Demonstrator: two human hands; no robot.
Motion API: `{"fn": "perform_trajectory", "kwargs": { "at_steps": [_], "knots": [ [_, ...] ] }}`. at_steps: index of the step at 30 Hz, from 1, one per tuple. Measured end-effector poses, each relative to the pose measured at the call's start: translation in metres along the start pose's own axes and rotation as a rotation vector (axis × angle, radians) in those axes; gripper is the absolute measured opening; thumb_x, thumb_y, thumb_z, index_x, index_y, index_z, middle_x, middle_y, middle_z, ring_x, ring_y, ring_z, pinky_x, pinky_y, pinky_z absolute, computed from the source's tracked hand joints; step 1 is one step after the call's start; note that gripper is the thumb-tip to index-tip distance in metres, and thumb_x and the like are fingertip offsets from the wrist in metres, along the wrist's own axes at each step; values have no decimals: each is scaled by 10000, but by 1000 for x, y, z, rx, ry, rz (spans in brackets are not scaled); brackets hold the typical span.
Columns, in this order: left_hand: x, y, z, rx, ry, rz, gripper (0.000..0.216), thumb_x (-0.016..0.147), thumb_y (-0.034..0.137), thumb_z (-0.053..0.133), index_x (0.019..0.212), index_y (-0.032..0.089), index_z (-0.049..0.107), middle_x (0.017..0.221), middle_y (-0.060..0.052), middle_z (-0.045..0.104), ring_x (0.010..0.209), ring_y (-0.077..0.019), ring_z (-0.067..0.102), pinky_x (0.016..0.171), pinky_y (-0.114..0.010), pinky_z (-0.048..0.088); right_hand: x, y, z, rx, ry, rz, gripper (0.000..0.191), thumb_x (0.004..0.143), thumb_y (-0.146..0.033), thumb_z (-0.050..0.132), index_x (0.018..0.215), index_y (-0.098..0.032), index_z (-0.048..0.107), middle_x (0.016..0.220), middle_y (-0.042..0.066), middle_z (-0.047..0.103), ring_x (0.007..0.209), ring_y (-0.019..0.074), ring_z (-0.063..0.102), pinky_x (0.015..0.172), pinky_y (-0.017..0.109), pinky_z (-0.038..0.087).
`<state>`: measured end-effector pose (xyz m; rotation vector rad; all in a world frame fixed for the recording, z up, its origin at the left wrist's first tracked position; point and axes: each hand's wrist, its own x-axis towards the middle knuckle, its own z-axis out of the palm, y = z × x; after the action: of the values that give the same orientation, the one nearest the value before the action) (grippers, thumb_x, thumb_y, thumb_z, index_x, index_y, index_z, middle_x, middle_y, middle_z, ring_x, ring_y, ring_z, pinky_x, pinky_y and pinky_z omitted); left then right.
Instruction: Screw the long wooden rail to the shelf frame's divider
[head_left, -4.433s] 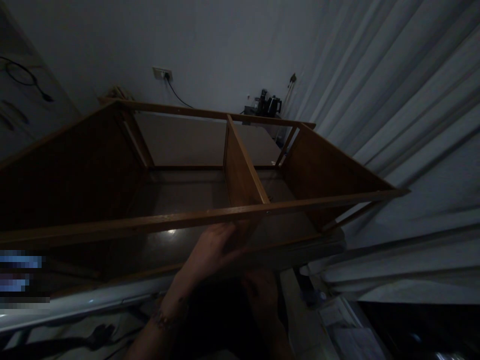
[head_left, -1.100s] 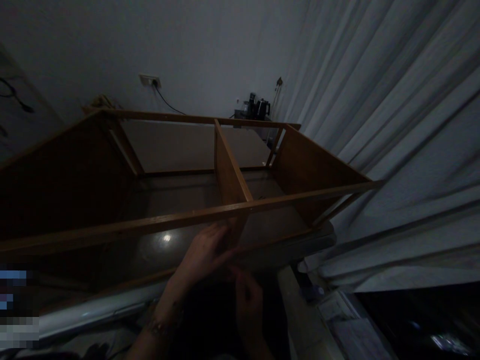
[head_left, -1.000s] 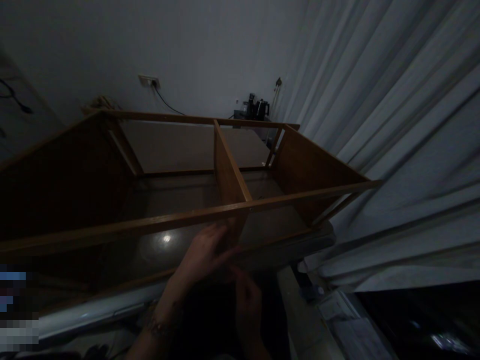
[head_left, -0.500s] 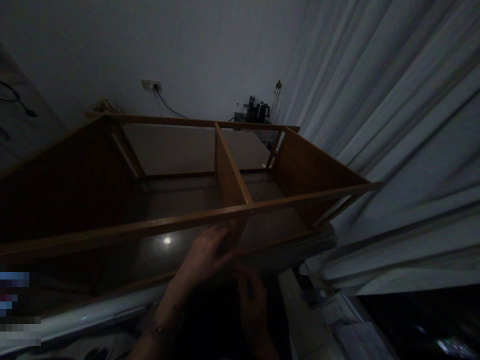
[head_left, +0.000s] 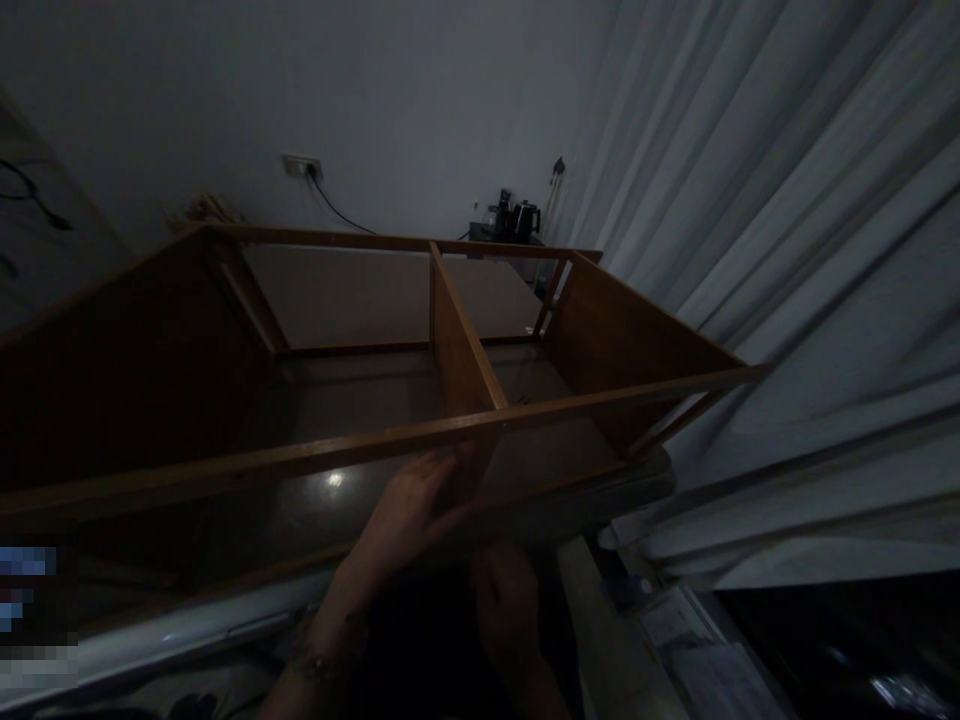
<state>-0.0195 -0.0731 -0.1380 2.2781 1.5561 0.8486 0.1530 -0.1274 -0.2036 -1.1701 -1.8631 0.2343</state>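
A wooden cabinet frame [head_left: 360, 440] with open bays and a middle divider [head_left: 461, 335] fills the centre of the dim head view. My left hand [head_left: 416, 505] reaches under the front rail, its fingers stretched toward the divider's near end and its thumb apart. Whether the fingertips press on the wood is too dark to tell. Below and to the right, my right hand [head_left: 506, 595] is closed in front of the frame, apart from it. Anything inside its curled fingers is hidden.
White curtains [head_left: 810, 300] hang along the right side. Behind the frame, a black kettle [head_left: 526, 220] stands near the wall, and a cord runs from a wall socket [head_left: 301, 166]. Papers [head_left: 697, 640] lie at lower right, beside a dark glossy surface [head_left: 862, 640].
My right hand has dropped slightly, and its fingers have curled in more tightly. My left hand stays at nearly the same spot by the divider.
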Motion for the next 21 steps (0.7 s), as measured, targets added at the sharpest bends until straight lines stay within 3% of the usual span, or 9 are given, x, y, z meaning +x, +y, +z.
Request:
{"fn": "perform_trajectory", "kwargs": {
  "at_steps": [10,21],
  "knots": [
    [2,2,-4,-13,9,39,344,889,457,592,1078,171,621,1112,-120,680,1024,-268,644,897,-405,527,-10,-12,13,195,76,264,434,1015,-362,350,630,-226,497,555,-3,553,490,132,509,516,244,384],
    [1,3,-2,21,29,39,365,890,459,590,1090,155,607,1125,-129,684,1027,-277,650,884,-406,535,-15,-14,19,219,66,373,494,1009,-445,342,600,-225,510,547,5,557,494,135,520,512,249,390]
  ]
}}
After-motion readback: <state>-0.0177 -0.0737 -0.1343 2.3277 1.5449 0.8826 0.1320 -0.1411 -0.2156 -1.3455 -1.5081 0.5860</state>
